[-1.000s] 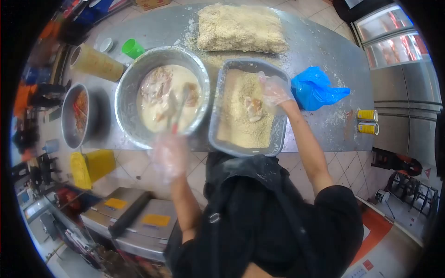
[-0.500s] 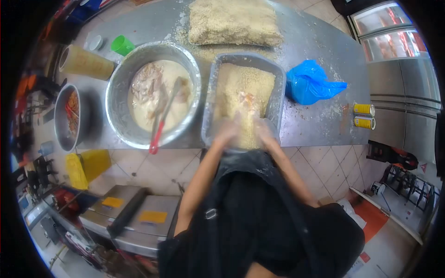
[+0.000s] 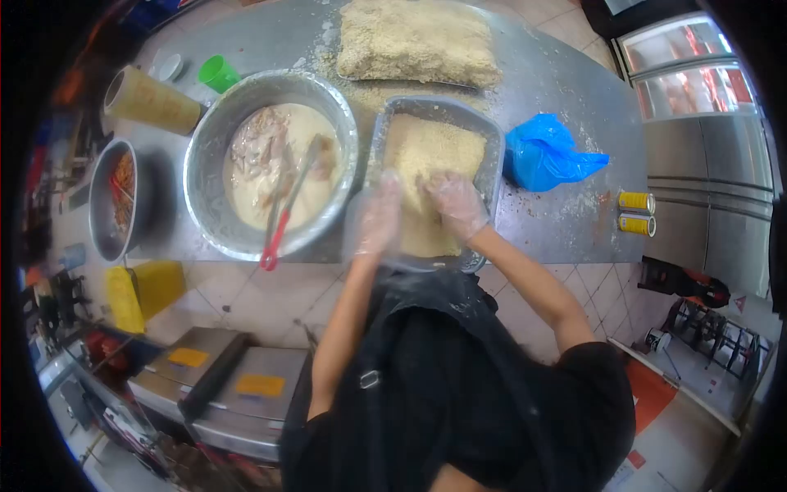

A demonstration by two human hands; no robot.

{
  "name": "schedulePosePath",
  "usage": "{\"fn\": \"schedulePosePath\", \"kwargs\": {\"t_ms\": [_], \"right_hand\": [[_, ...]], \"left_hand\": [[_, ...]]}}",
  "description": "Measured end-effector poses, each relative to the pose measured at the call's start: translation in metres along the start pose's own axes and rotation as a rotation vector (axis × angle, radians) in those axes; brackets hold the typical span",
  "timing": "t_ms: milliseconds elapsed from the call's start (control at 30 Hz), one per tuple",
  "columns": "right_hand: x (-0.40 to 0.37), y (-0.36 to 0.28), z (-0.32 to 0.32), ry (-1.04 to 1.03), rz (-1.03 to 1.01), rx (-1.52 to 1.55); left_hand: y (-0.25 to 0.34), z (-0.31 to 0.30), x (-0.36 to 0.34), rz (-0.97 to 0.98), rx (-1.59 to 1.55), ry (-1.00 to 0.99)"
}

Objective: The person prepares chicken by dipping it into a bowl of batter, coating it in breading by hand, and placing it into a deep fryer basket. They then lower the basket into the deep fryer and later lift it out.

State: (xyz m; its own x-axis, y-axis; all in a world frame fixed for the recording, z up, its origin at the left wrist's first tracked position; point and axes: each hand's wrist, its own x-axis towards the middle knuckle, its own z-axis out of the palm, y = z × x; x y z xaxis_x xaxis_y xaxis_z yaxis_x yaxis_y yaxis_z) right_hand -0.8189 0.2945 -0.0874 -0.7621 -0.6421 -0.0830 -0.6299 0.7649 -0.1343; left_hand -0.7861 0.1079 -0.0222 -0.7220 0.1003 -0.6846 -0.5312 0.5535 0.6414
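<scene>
Both hands wear clear plastic gloves over a grey tub (image 3: 493, 184) of pale breadcrumbs (image 3: 434, 143). My left hand (image 3: 379, 215) is at the tub's left side, slightly blurred, its fingers stretched out and holding nothing visible. In the crumbs, my right hand (image 3: 456, 203) reaches in from the right with bent fingers apart, tips touching the coating. No meat piece shows on the surface. Left of the tub stands a large metal bowl (image 3: 197, 201) of pale batter (image 3: 307, 123) with raw meat pieces (image 3: 261, 148). Red-handled tongs (image 3: 279, 234) lean in it.
Behind the tub is a heaped tray of crumbs (image 3: 418, 41). A blue plastic bag (image 3: 543, 156) and yellow cans (image 3: 636, 213) sit right. Leftward are a green cup (image 3: 218, 74), a beige cylindrical container (image 3: 147, 100) and a smaller metal bowl (image 3: 100, 209).
My hands have moved up from the tub's near end, the left to the left side and the right farther into the crumbs. The reddish piece seen earlier among the crumbs is out of sight.
</scene>
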Motion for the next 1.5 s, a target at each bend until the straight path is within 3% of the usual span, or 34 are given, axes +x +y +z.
{"fn": "schedulePosePath", "kwargs": {"t_ms": [133,200,267,300,400,433,500,533,567,633,700,733,767,800,833,867,900,967,1000,1033,1067,1100,1133,1167,1200,1233,1267,1333,1367,1400,1433,1467,1500], "right_hand": [[0.019,0.026,-0.016,-0.083,0.019,0.138],[0.032,0.052,-0.012,0.064,0.081,0.444],[0.039,0.061,-0.06,-0.044,0.167,0.441],[0.044,0.06,-0.089,-0.15,0.263,0.448],[0.047,0.063,-0.118,-0.103,0.382,0.398],[0.048,0.064,-0.116,-0.103,0.38,0.397],[0.047,0.051,-0.118,0.214,0.027,0.372],[0.046,0.036,-0.128,-0.153,0.253,0.391],[0.045,0.034,-0.104,-0.164,0.255,0.391],[0.035,0.042,-0.012,-0.009,-0.098,-0.189],[0.011,0.029,0.067,0.382,0.006,0.503],[0.009,0.023,0.047,0.384,-0.008,0.502],[0.012,0.014,0.008,0.156,0.03,0.423],[0.009,0.009,-0.014,-0.069,0.079,0.344],[0.008,0.012,-0.008,-0.055,0.077,0.347],[0.007,0.019,0.005,0.042,0.247,0.374],[0.007,0.019,0.008,0.135,0.417,0.399],[-0.01,-0.004,0.014,-0.083,0.362,0.053],[-0.025,-0.005,0.05,0.072,0.357,0.059],[-0.056,0.008,0.095,-0.141,0.181,0.068],[-0.063,0.005,0.114,-0.29,0.289,0.196],[-0.061,-0.001,0.11,0.391,-0.13,0.159],[-0.066,-0.004,0.106,-0.095,0.287,0.579],[-0.066,0.019,0.159,-0.188,0.535,0.606],[-0.058,0.009,0.145,-0.094,0.71,1.161],[-0.056,0.006,0.117,-0.021,0.881,1.718],[-0.054,-0.001,0.092,0.014,0.756,1.763],[-0.053,-0.003,0.057,0.052,0.626,1.802],[-0.052,0.002,0.044,0.085,0.712,1.886],[-0.05,0.011,0.039,0.118,0.801,1.969],[-0.053,0.033,0.055,0.117,0.793,1.973],[-0.058,0.072,0.093,0.091,0.673,1.51],[-0.053,0.106,0.129,0.065,0.544,1.051]], "left_hand": [[-0.023,0.012,0.002,-0.024,-0.19,0.139],[-0.039,0.025,0.01,-0.022,-0.244,0.18],[-0.055,0.042,0.023,0.116,-0.509,0.279],[-0.051,0.038,0.021,0.128,-0.512,0.286],[-0.046,0.033,0.024,0.082,-0.297,0.262],[-0.058,0.046,0.039,0.161,-0.356,0.347],[-0.058,0.052,0.042,0.23,-0.419,0.422],[-0.051,0.048,0.038,0.222,-0.294,0.395],[-0.036,0.038,0.028,0.214,-0.171,0.366],[-0.007,0.019,0.014,0.203,0.074,0.311],[-0.012,0.035,0.04,0.199,0.192,0.293],[-0.039,0.069,0.082,0.373,0.189,0.6],[-0.052,0.085,0.106,0.544,0.188,0.911],[-0.047,0.08,0.099,0.543,0.195,0.915],[-0.037,0.072,0.085,0.405,0.219,0.734],[-0.032,0.065,0.074,0.269,0.241,0.556],[-0.045,0.07,0.078,0.275,0.248,0.564],[-0.09,0.091,0.098,0.608,0.324,0.372],[-0.093,0.1,0.099,0.623,0.421,0.288],[-0.095,0.112,0.1,0.621,0.526,0.227],[-0.146,0.162,0.147,0.636,0.163,0.358],[-0.128,0.152,0.14,0.462,0.136,0.217],[-0.114,0.156,0.123,0.467,-0.132,0.364],[-0.066,0.105,0.083,0.101,-0.013,0.11],[-0.038,0.082,0.057,-0.081,-0.083,-0.005],[-0.073,0.126,0.092,0.098,-0.437,0.198],[-0.107,0.169,0.126,0.343,-0.749,0.34],[-0.047,0.105,0.053,0.096,-0.994,0.065],[-0.016,0.075,0.025,0.104,-0.996,0.073],[0.013,0.047,0.002,0.124,-0.531,0.041],[0.024,0.034,-0.009,0.131,-0.062,0.008],[-0.016,0.094,0.048,0.327,-0.214,0.284],[-0.016,0.095,0.05,0.323,-0.212,0.283]]}}
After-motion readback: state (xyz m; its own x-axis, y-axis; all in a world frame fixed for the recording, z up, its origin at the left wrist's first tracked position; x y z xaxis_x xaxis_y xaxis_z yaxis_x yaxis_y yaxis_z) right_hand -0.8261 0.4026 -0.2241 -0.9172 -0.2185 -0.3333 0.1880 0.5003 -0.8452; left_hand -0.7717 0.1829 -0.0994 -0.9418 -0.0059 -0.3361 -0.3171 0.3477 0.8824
